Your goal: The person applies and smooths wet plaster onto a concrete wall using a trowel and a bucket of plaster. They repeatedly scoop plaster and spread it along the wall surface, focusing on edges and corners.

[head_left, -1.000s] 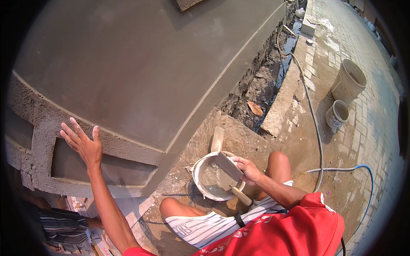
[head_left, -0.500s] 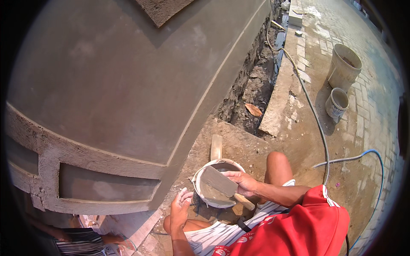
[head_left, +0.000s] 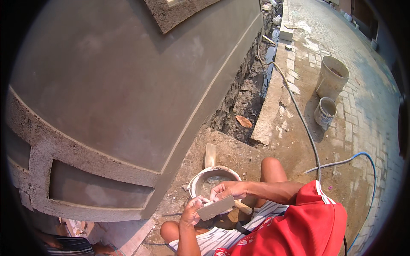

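A: Change since half a second ago?
B: Left hand, then free at the bucket's 8 o'clock, now closed on the board's 8 o'clock end. Right hand has shifted to its 12 o'clock edge, fingers bent; can't tell if gripping.
A: Board's place, look?
B: Bucket's 6 o'clock side; was over its mouth. Flat, grey, oblong, lying 8 to 2 o'clock.

Red top with white lettering and white trim, over white shorts with dark stripes.
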Motion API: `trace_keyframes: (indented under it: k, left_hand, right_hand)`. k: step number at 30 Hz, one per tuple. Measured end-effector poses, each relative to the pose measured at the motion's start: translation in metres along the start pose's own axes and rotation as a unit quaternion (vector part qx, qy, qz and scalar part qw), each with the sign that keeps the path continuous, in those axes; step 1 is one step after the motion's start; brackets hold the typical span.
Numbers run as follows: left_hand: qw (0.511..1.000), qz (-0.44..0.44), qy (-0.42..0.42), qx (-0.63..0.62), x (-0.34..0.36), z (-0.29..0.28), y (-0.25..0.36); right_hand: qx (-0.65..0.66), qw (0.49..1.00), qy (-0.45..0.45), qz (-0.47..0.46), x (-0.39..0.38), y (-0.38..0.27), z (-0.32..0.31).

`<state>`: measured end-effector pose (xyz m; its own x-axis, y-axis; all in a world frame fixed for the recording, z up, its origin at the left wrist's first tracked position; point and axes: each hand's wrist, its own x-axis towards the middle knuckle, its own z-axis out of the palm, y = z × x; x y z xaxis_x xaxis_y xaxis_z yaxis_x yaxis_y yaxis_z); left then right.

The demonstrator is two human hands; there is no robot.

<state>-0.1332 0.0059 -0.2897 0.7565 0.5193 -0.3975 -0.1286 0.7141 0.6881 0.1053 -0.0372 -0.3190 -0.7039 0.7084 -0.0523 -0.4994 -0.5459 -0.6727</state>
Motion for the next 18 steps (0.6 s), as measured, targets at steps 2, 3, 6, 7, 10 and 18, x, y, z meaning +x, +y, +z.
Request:
trace_keyframes:
  k: [2,3,6,7,10,18]
  left_hand:
    - [0.999,-0.025,-0.046,0.0,0.003,-0.009,-0.003]
    - [0.997,-0.036,-0.069,0.0,0.003,-0.011,-0.004]
    - [0.999,-0.039,-0.034,0.011,-0.002,-0.009,-0.004]
    - [0.999,-0.039,-0.025,0.021,-0.004,-0.008,-0.002]
    - [0.999,-0.027,-0.02,0.033,-0.006,-0.005,0.006]
    - [0.975,0.166,0.091,-0.116,-0.026,-0.046,0.036]
  right_hand:
    - [-0.032,0.999,-0.014,0.021,0.005,-0.001,-0.001]
    - [-0.048,0.998,-0.02,0.033,0.007,-0.002,-0.001]
    - [-0.071,0.994,-0.044,0.072,0.02,-0.008,0.003]
    - [-0.086,0.992,-0.059,0.077,0.028,-0.009,0.002]
    - [-0.144,0.984,-0.064,0.085,0.042,-0.02,0.002]
    - [-0.563,0.782,0.265,0.03,0.044,-0.034,-0.055]
